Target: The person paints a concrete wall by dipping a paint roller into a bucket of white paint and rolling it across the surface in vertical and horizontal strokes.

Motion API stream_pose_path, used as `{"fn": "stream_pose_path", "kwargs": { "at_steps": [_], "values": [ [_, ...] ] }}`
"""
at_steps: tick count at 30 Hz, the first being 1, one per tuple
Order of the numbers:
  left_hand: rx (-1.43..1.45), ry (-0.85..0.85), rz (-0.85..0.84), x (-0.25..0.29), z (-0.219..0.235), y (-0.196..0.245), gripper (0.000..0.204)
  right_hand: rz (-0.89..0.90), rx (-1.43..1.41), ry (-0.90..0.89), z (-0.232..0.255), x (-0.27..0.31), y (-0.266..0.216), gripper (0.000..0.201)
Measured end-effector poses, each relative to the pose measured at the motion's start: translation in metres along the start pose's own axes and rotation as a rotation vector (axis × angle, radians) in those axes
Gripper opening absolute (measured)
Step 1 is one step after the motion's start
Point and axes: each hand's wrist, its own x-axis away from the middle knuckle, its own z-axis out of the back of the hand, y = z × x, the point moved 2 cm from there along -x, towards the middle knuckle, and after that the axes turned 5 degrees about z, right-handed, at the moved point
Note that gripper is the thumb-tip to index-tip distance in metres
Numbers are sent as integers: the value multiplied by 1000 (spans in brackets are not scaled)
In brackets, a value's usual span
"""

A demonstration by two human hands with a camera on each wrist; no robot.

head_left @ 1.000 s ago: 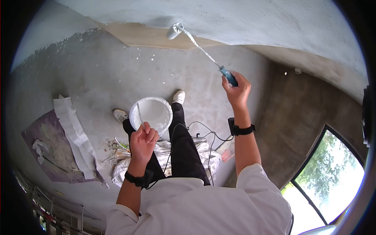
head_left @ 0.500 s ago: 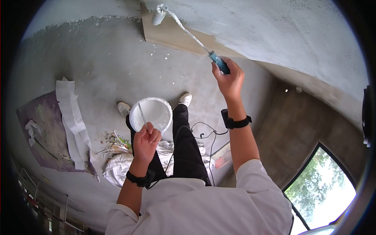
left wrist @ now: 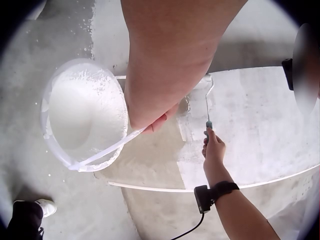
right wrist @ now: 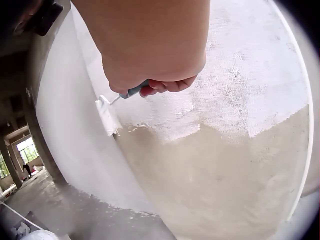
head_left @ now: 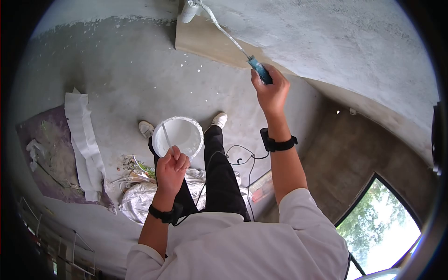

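My right hand grips the teal handle of a paint roller. The white-coated roller head is at the corner where two walls meet, seen in the right wrist view. Fresh white paint covers the upper wall, while a beige unpainted patch lies below it. My left hand holds the strap-like handle of a white bucket, fingers curled round it. The bucket hangs in front of my legs, with white paint smeared on its inner wall.
A crumpled silver sheet and plant scraps lie on the floor near my legs. To the left, a white strip rests on a purplish sheet. A thin black cable loops from my right wristband. A window is at the right.
The roller head has moved left and up in the head view, towards the wall corner, with my right hand following. The view has turned slightly; my left hand still holds the bucket handle.
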Motion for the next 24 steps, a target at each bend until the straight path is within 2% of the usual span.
{"fn": "stream_pose_path", "kwargs": {
  "at_steps": [7,19,24],
  "values": [
    [-16,-21,41,-15,7,20,23,33,36,37,-9,4,11,21],
    [-56,-35,131,-64,34,43,23,-41,160,45,-25,18,47,22],
    [-78,-39,183,-87,50,46,24,-78,119,80,-34,29,68,20]
  ]
}}
